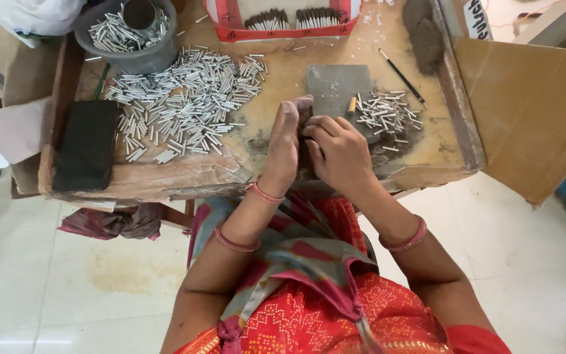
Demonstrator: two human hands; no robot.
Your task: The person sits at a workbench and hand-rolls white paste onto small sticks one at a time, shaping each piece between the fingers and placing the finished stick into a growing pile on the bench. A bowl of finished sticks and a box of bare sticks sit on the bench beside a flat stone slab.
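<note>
My left hand stands on edge at the middle of the low wooden table, fingers together and dusted grey. My right hand presses against it, fingers curled around something small that I cannot make out. Both hands rest just in front of a grey stone slab. A small heap of short silver tubes lies right of the hands. A large spread of the same silver tubes covers the table to the left.
A grey bowl with more tubes sits at the back left. A black block lies at the left edge. A red-rimmed box of dark sticks stands at the back. A thin black stick, a clay lump and cardboard are right.
</note>
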